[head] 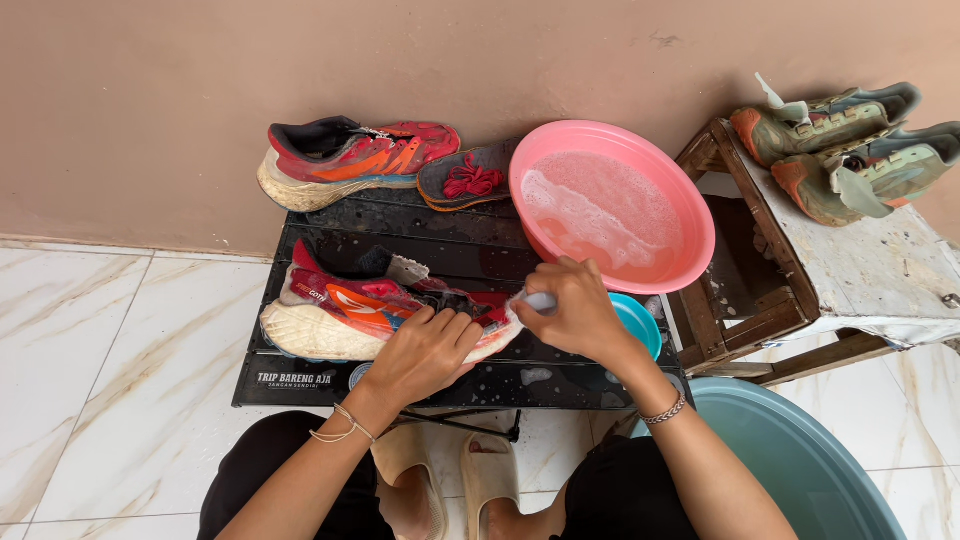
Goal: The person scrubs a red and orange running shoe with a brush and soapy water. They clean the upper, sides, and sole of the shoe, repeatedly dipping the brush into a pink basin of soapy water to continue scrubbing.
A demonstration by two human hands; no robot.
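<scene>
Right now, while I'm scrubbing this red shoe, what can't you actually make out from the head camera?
- Toe of the red shoe: covered by the left hand.
- The tool in the right hand: only a pale tip shows; the fingers hide the rest.
- Small blue bowl: mostly behind the right wrist, contents unseen.
- Large teal tub: cut off by the bottom edge.
- Pink basin: foam hides what lies under the water.

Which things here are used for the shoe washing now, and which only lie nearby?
In use: left hand steadying red shoe; right hand holding brush; pink basin.
Lying about: second red shoe, insole with laces, green shoes, wooden stool.
</scene>
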